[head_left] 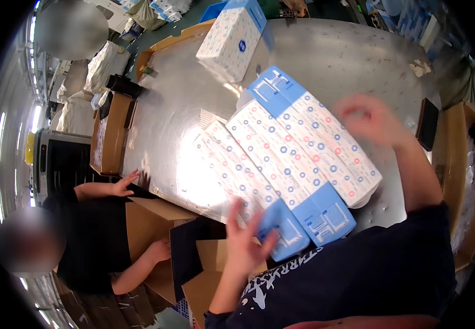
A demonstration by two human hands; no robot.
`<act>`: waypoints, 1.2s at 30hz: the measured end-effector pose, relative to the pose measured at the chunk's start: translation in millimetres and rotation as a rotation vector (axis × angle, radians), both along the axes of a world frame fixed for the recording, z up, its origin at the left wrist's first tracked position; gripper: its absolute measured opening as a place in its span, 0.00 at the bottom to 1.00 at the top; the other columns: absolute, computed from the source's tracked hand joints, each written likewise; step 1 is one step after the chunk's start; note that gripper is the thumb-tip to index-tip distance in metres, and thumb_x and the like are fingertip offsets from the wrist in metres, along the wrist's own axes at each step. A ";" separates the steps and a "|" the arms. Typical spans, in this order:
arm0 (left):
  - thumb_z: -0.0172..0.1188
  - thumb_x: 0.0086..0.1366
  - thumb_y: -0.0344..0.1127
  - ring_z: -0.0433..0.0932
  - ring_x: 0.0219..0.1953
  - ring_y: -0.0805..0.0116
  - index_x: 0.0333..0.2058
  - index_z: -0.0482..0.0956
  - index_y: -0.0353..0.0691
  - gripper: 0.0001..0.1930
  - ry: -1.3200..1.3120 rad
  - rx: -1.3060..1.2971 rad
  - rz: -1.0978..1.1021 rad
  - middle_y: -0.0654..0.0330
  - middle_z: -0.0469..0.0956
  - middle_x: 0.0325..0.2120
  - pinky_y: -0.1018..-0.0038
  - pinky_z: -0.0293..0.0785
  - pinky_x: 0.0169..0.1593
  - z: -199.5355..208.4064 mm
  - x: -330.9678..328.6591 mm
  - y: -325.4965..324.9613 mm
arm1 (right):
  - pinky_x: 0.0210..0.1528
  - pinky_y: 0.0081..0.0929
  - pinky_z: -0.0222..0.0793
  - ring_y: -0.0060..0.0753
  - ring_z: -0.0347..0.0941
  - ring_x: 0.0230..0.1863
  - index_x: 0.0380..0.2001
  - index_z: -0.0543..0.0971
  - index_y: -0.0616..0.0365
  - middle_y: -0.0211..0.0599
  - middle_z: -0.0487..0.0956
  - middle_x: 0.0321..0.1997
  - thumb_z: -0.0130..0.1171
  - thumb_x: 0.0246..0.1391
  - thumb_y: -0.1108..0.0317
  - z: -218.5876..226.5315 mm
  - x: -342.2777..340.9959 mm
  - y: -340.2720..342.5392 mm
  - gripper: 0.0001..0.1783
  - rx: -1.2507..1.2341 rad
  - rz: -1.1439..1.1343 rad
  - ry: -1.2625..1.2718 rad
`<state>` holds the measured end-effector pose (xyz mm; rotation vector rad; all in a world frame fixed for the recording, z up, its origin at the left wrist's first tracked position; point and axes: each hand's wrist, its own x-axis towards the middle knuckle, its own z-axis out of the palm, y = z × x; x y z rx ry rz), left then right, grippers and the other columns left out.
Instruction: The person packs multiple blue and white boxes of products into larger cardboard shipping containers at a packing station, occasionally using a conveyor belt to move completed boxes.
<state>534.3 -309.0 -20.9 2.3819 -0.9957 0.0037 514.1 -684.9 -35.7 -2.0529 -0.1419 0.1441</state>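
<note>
Three long white boxes with small blue and pink prints lie side by side in front of me: a left box (237, 164), a middle box (273, 145) and a right box (333, 148). Blue panels cover the near ends of the left and middle boxes and the far end of the right one. My left hand (245, 238), fingers spread, is at the near blue end of the left box; whether it touches cannot be told. Beside the right box's outer side is my right hand (372, 118), smeared by motion, its fingers unclear.
On the metal table (166, 120), another patterned box (232, 41) stands farther back. A dark phone (427, 124) lies at the right edge, near a cardboard box (461, 164). At left, a person's hand (159, 250) touches an open carton (150, 222); another open carton (207, 282) sits nearer me.
</note>
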 end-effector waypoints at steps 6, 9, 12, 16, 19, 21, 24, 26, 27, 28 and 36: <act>0.55 0.57 0.32 0.60 0.62 0.58 0.66 0.41 0.37 0.42 1.297 -0.673 0.267 0.53 0.58 0.61 0.64 0.61 0.61 -84.3 17.8 40.7 | 0.49 0.32 0.71 0.34 0.73 0.51 0.53 0.72 0.67 0.45 0.76 0.52 0.47 0.61 0.59 -97.3 -0.1 16.0 0.24 0.623 -0.222 0.526; 0.51 0.53 0.27 0.60 0.62 0.59 0.65 0.43 0.37 0.41 1.286 -0.786 0.375 0.53 0.58 0.61 0.67 0.58 0.63 -80.1 -20.0 67.4 | 0.51 0.32 0.70 0.33 0.72 0.53 0.53 0.71 0.67 0.46 0.75 0.53 0.49 0.61 0.58 -55.2 -6.9 59.9 0.25 0.699 -0.158 0.621; 0.60 0.51 0.29 0.60 0.62 0.60 0.64 0.43 0.37 0.45 0.970 -0.809 0.295 0.53 0.59 0.60 0.66 0.60 0.62 -52.0 -37.6 87.3 | 0.53 0.32 0.69 0.34 0.71 0.54 0.54 0.72 0.65 0.46 0.74 0.54 0.51 0.60 0.57 -68.4 4.4 83.0 0.25 0.822 -0.033 0.416; 0.70 0.48 0.40 0.68 0.55 0.62 0.61 0.51 0.32 0.47 0.571 -0.693 0.306 0.53 0.67 0.54 0.65 0.66 0.57 70.3 -63.4 102.4 | 0.54 0.32 0.68 0.39 0.72 0.54 0.55 0.70 0.62 0.47 0.74 0.55 0.52 0.59 0.58 -1.5 1.7 112.2 0.25 0.815 0.273 0.113; 0.70 0.47 0.41 0.73 0.49 0.63 0.58 0.59 0.29 0.42 0.343 -0.630 0.285 0.51 0.72 0.49 0.67 0.70 0.52 170.4 -110.3 148.5 | 0.54 0.32 0.68 0.40 0.72 0.54 0.56 0.70 0.61 0.47 0.74 0.55 0.53 0.59 0.58 40.2 -38.0 161.5 0.25 0.477 0.558 -0.100; 0.70 0.45 0.40 0.75 0.46 0.63 0.56 0.63 0.29 0.41 0.357 -0.713 0.405 0.51 0.74 0.46 0.68 0.72 0.50 198.9 -163.8 197.6 | 0.54 0.33 0.67 0.42 0.72 0.54 0.56 0.69 0.61 0.48 0.74 0.55 0.53 0.59 0.58 41.7 -71.9 215.2 0.26 0.095 0.843 -0.289; 0.71 0.44 0.41 0.75 0.46 0.65 0.54 0.67 0.30 0.39 0.629 -0.648 0.441 0.54 0.75 0.46 0.70 0.71 0.50 218.0 -189.8 258.1 | 0.54 0.33 0.67 0.43 0.72 0.53 0.57 0.68 0.60 0.48 0.74 0.55 0.53 0.59 0.59 37.2 -123.5 252.3 0.26 -0.326 1.294 -0.341; 0.69 0.48 0.41 0.74 0.45 0.68 0.54 0.68 0.33 0.35 0.667 -0.497 0.590 0.59 0.75 0.45 0.70 0.70 0.52 134.7 -236.2 336.9 | 0.55 0.33 0.66 0.47 0.71 0.54 0.59 0.66 0.58 0.49 0.73 0.56 0.54 0.58 0.60 19.0 -136.2 275.1 0.27 -0.254 1.850 0.237; 0.66 0.53 0.41 0.73 0.44 0.72 0.54 0.69 0.35 0.31 0.671 -0.348 0.648 0.64 0.75 0.44 0.70 0.69 0.52 77.4 -261.6 347.8 | 0.55 0.32 0.65 0.44 0.71 0.55 0.59 0.67 0.59 0.49 0.72 0.56 0.56 0.58 0.62 29.3 -150.2 274.6 0.27 -0.103 1.640 0.279; 0.61 0.58 0.42 0.76 0.44 0.68 0.53 0.70 0.37 0.26 0.579 -0.191 0.784 0.61 0.77 0.45 0.69 0.71 0.49 26.3 -283.2 349.1 | 0.53 0.32 0.66 0.40 0.71 0.53 0.60 0.66 0.58 0.43 0.74 0.56 0.58 0.56 0.60 26.2 -153.3 273.4 0.30 0.138 1.508 0.165; 0.54 0.63 0.49 0.78 0.41 0.58 0.54 0.72 0.55 0.21 -0.107 0.252 0.996 0.58 0.79 0.37 0.64 0.74 0.41 -51.3 -348.5 344.0 | 0.60 0.31 0.61 0.35 0.67 0.58 0.60 0.65 0.56 0.41 0.72 0.57 0.58 0.56 0.57 -26.6 -186.8 415.1 0.31 -0.218 1.104 0.752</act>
